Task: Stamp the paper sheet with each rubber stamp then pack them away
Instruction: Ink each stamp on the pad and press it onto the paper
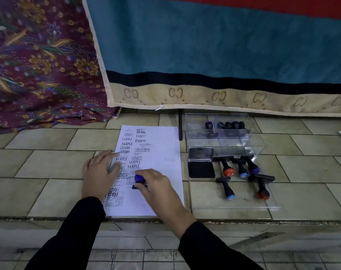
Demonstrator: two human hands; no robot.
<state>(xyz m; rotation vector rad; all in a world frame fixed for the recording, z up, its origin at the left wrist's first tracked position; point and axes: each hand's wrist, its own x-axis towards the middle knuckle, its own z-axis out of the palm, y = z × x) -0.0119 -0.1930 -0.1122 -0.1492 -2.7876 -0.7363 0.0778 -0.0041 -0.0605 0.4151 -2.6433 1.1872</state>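
We are sitting at the floor [48,164], and the sheet [161,152] is lying on the tiles in front of us, long side pointing away. Our left hand [99,172] is resting flat on the sheet's left edge, fingers straight, half on paper and half on tile. Our right hand [158,190] is gripping a stamp [140,179] with a purple cap, fingers curled round the handle. Its black base seems to be touching the sheet near the middle of the lower part, beside older prints.

The left half of the sheet is carrying many black prints, while the right half is staying white and free up to the right edge. The near edge of the sheet is lying just before a step [126,220] in the floor.

Just beside the right edge, a narrow gap apart, the pad [201,169] is lying open, lid tilted up. Next to it a clear tray [234,204] is carrying five loose stamps [227,189], all lying on their sides, near each other. Behind it a clear box [255,142] is standing, and dark stamps [229,125] are standing in its far compartments; the near compartments look free.

A blanket [224,55] is hanging behind the sheet and box, closing the far side. A patterned cloth [39,65] is filling the far left. The tiles left of our left hand are giving open room.
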